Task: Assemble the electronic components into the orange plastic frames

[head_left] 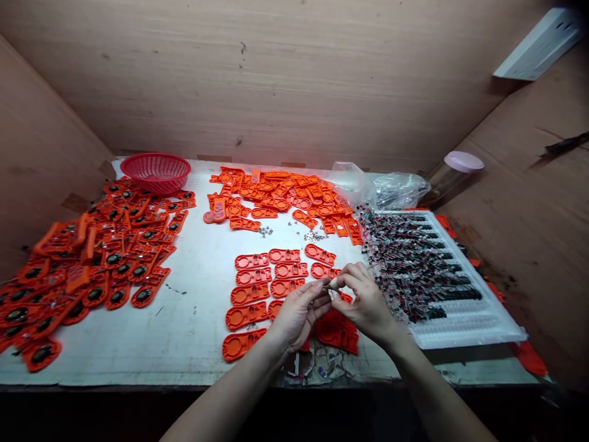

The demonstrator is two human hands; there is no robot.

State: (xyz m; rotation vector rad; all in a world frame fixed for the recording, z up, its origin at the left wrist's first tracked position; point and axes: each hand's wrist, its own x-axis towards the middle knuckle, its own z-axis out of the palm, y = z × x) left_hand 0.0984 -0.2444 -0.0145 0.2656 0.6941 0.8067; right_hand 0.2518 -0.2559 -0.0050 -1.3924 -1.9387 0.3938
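Note:
My left hand [297, 316] and my right hand [365, 301] meet above rows of orange plastic housings [248, 314]. Fingertips of both hands are pinched together around something small, which is too hidden to name. Behind the hands, more open housings [291, 270] lie face up in columns. Small metal pieces [313, 236] are scattered just beyond those rows. To the right of my right hand, a white plastic tray [494, 316] carries many small dark circuit boards with thin wires [407, 264].
Orange housings fitted with round dark parts [113, 259] are heaped at left, beside a red mesh basket [156, 172]. A pile of orange pieces [285, 195] lies at the back. Clear plastic bag [400, 187] and lidded jar [455, 172] stand back right. Cardboard walls enclose the table.

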